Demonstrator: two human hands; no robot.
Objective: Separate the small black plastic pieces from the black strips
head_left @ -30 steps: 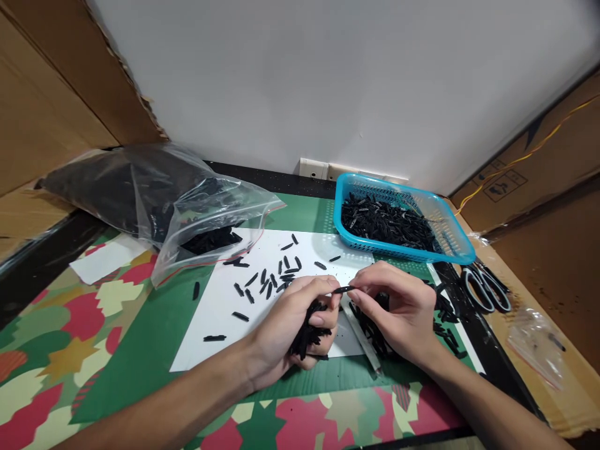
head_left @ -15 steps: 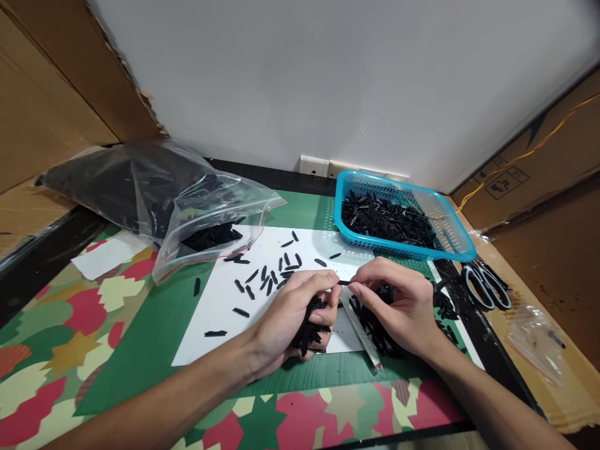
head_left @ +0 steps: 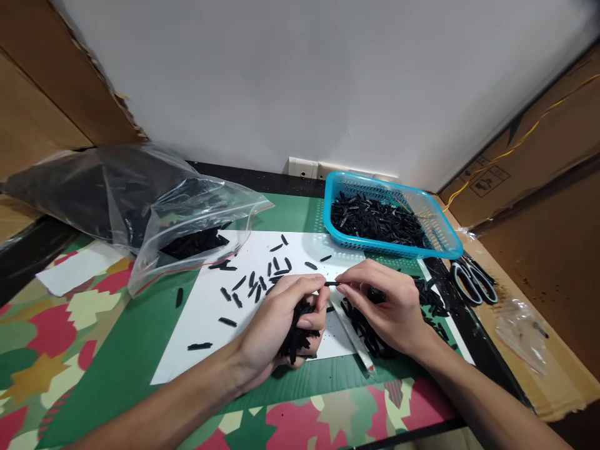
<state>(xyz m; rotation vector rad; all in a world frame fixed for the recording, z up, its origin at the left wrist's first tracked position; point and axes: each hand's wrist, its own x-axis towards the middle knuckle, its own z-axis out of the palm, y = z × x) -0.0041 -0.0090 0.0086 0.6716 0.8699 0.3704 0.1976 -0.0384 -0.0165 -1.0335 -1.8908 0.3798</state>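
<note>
A bunch of small black strips (head_left: pixel 299 334) is clasped in the palm and lower fingers of my left hand (head_left: pixel 276 319). Its thumb and forefinger also pinch one end of a single black strip (head_left: pixel 332 284). The other end of that strip is between the thumb and forefinger of my right hand (head_left: pixel 387 300). Beneath my right hand lies a pile of black strips (head_left: pixel 360 325), partly hidden by it. Loose black strips (head_left: pixel 255 284) are scattered on the white paper (head_left: pixel 182 362) left of my hands. What the strips are made of I cannot tell.
A blue plastic basket (head_left: pixel 394 245) of black pieces stands at the back right. At left lies a large clear zip bag (head_left: pixel 140 200) full of black material. Scissors (head_left: pixel 473 281) and a small plastic bag (head_left: pixel 520 337) lie at right. A narrow white strip (head_left: pixel 352 337) crosses the paper.
The whole view has shifted slightly, so everything appears a little further left. Both hands keep the same pinch on the single strip, and the bunch stays in my left hand.
</note>
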